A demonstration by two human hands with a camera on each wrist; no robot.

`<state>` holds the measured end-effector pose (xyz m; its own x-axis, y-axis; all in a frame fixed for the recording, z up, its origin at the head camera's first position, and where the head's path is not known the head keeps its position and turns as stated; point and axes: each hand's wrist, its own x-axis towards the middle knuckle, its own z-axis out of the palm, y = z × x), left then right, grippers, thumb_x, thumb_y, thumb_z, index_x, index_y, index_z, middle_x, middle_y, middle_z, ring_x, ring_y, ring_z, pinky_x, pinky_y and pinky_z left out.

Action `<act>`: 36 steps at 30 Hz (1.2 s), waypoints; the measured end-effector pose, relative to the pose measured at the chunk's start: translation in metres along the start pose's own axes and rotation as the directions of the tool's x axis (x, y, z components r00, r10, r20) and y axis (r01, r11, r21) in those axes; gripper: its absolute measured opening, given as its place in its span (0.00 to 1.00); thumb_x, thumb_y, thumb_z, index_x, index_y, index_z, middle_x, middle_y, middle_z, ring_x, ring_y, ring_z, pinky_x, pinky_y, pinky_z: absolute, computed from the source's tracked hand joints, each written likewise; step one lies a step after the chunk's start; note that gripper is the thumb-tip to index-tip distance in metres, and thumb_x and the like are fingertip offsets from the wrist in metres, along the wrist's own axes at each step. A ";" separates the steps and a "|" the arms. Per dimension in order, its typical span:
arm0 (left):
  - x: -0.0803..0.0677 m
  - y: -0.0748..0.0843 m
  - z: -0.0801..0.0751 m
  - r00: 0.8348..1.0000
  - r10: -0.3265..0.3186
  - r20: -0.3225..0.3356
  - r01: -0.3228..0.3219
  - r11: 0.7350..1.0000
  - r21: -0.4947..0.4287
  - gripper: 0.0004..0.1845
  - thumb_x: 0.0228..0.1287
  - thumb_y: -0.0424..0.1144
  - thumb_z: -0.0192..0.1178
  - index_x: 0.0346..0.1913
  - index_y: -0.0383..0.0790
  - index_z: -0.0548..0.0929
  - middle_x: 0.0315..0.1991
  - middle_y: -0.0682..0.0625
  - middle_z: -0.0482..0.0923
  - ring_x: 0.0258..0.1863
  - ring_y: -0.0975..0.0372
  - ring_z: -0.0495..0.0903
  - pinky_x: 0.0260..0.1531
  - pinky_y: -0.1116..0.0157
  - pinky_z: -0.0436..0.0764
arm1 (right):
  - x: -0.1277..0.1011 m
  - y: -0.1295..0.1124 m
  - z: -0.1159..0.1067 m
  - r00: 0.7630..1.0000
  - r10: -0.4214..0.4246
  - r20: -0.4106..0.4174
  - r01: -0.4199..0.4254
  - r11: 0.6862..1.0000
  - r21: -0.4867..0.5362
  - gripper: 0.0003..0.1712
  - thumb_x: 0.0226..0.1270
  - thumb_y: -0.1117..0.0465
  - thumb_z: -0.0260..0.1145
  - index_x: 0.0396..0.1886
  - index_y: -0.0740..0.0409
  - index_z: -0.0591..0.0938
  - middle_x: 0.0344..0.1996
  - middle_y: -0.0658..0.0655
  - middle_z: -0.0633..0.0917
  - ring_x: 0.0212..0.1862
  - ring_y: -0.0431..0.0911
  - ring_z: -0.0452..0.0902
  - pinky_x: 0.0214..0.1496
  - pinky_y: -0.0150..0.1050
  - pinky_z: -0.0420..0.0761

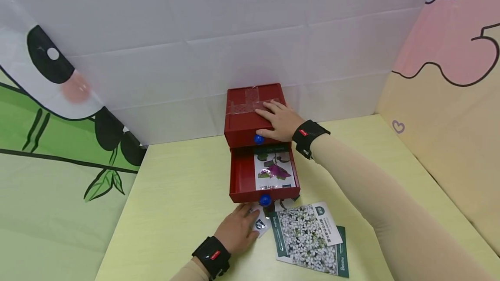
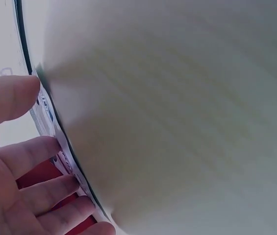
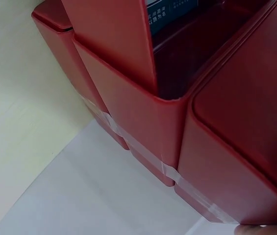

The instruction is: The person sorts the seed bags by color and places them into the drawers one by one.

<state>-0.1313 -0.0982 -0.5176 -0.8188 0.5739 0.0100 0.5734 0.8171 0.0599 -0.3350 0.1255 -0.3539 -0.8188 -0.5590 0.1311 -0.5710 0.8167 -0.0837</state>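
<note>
I see a small red box [image 1: 254,112] with squared corners standing at the far side of the pale yellow worktop [image 1: 175,194], strips of clear tape crossing its smooth lid. My right hand [image 1: 279,120] lies flat on top of it, fingers straight, thumb beside the upper round blue knob [image 1: 258,139]. The lower drawer [image 1: 242,177] is pulled out toward me, and a glossy seed packet [image 1: 274,169] printed with a purple flower lies inside on its right. My left hand [image 1: 236,228] rests just near of the drawer's blue knob [image 1: 265,200], fingers relaxed and spread over a small flat packet [image 1: 261,224] on the worktop, touching it without closing round it. To the right lie two more packets [image 1: 308,237], stacked, the upper one showing white blossoms.
</note>
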 end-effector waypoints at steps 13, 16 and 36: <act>-0.013 -0.019 -0.003 0.998 -0.064 0.001 0.063 0.995 -0.076 0.28 0.60 0.51 0.64 0.60 0.41 0.79 0.64 0.41 0.71 0.64 0.48 0.69 0.61 0.53 0.69 | 0.000 0.002 0.002 1.000 0.002 -0.006 -0.002 1.000 -0.008 0.45 0.64 0.30 0.52 0.75 0.45 0.59 0.74 0.59 0.57 0.74 0.57 0.46 0.70 0.62 0.48; -0.014 -0.023 -0.004 0.997 -0.078 0.007 0.078 0.993 -0.090 0.26 0.60 0.51 0.64 0.59 0.41 0.80 0.63 0.40 0.72 0.64 0.48 0.69 0.62 0.53 0.68 | 0.000 0.003 0.002 1.000 0.004 -0.005 -0.004 1.000 -0.011 0.45 0.63 0.29 0.52 0.75 0.45 0.59 0.74 0.58 0.57 0.74 0.56 0.46 0.70 0.62 0.48; -0.031 -0.051 -0.011 0.972 -0.237 0.002 0.234 0.957 -0.169 0.21 0.60 0.49 0.64 0.49 0.38 0.84 0.55 0.39 0.78 0.59 0.46 0.73 0.56 0.49 0.73 | 0.000 -0.001 -0.001 1.000 0.012 -0.001 -0.012 1.000 -0.011 0.45 0.63 0.30 0.52 0.75 0.44 0.59 0.74 0.58 0.58 0.74 0.56 0.47 0.71 0.62 0.46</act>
<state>-0.1358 -0.1581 -0.5097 -0.9314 0.3640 -0.0060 0.3531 0.9072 0.2286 -0.3346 0.1247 -0.3531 -0.8255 -0.5489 0.1311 -0.5603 0.8249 -0.0745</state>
